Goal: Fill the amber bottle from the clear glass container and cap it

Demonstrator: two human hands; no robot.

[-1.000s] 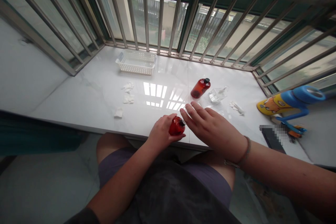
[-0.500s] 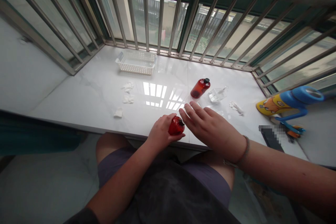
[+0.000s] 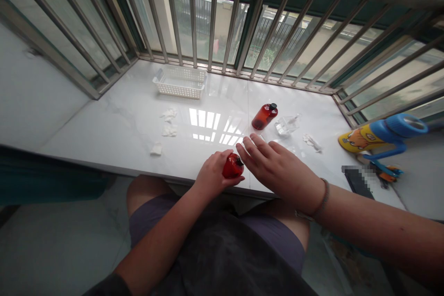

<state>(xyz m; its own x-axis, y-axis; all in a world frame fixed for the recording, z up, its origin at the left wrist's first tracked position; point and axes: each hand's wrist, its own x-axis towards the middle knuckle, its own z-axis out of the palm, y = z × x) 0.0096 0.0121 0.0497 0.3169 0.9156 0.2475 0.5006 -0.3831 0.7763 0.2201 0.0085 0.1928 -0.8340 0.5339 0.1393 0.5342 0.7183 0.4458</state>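
Observation:
Near the front edge of the white counter [image 3: 132, 148], my left hand [image 3: 212, 175] is wrapped round a red bottle [image 3: 231, 166] with a dark top, tilted towards the right. My right hand [image 3: 268, 162] is beside the bottle's top, its fingers stretched out and palm turned down. Whether its fingertips touch the top I cannot tell. Farther back stands a second red bottle [image 3: 265, 116] with a black cap. Just right of that is a small clear container [image 3: 286, 126] with a whitish stick-like piece on it.
A white perforated basket [image 3: 180, 84] stands by the window bars [image 3: 213, 23]. Crumpled tissues [image 3: 169, 130] lie at the left, another tissue [image 3: 312, 143] at the right. A yellow and blue water bottle [image 3: 378, 132] and a dark, partly blurred object [image 3: 355, 182] are at the far right.

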